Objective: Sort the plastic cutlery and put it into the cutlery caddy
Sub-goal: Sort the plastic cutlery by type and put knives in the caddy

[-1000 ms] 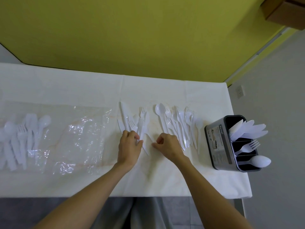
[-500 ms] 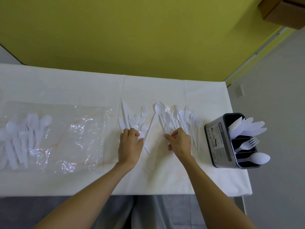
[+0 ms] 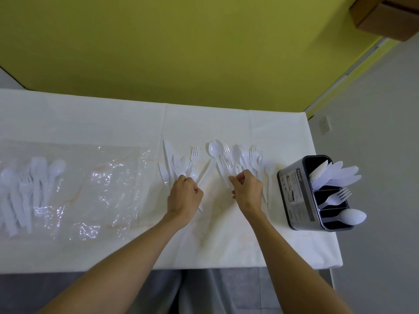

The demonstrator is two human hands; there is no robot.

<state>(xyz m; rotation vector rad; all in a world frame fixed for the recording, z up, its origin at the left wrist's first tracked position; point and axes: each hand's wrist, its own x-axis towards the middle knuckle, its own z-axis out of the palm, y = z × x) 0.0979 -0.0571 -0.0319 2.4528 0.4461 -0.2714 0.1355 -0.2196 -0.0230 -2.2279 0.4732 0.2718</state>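
Looking down: right grip (image 3: pixel 247 189) pinches handles in the right cutlery spread (image 3: pixel 254 155), left grip (image 3: pixel 184 193) curls round handles in the left spread (image 3: pixel 167 152), all lying handle-toward-person on the desk (image 3: pixel 90 114). The caddy (image 3: pixel 294 191) stands rightward, nearer the right grip.

The cutlery (image 3: pixel 213 149) is showing smooth, white, slightly glossy plastic. The clear bag (image 3: pixel 113 184) is reflecting light as thin, crinkled, glossy film. The table cover (image 3: pixel 90 118) is presenting a matt, creased white sheet. The caddy (image 3: pixel 294 196) is showing satin grey walls.
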